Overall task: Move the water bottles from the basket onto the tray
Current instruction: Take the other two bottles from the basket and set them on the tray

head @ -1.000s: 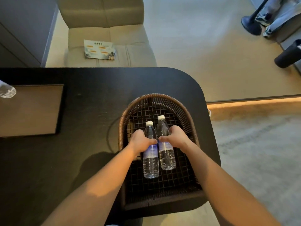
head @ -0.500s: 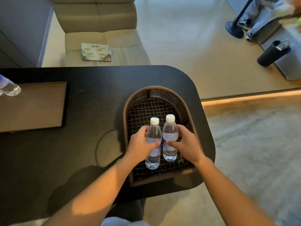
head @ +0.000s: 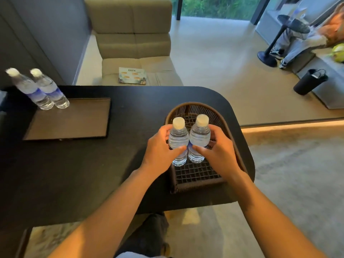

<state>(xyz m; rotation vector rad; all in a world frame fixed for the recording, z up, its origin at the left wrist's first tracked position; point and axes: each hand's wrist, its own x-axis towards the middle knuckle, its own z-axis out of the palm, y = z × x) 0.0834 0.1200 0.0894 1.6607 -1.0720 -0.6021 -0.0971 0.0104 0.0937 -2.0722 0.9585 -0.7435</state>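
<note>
Head view: hands (head: 160, 146) (head: 216, 148) each grip an upright bottle (head: 178, 140) (head: 199, 138) over the basket (head: 232, 131).

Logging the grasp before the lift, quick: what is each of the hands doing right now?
Left hand: closed around the left bottle over the basket.
Right hand: closed around the right bottle.

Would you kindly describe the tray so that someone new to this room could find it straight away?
Start at the black table in front of the beige sofa. The tray lies flat on its left part, well apart from the woven basket on the right. It is a shallow brown rectangle with a dark rim, with two water bottles at its far left corner.
</note>
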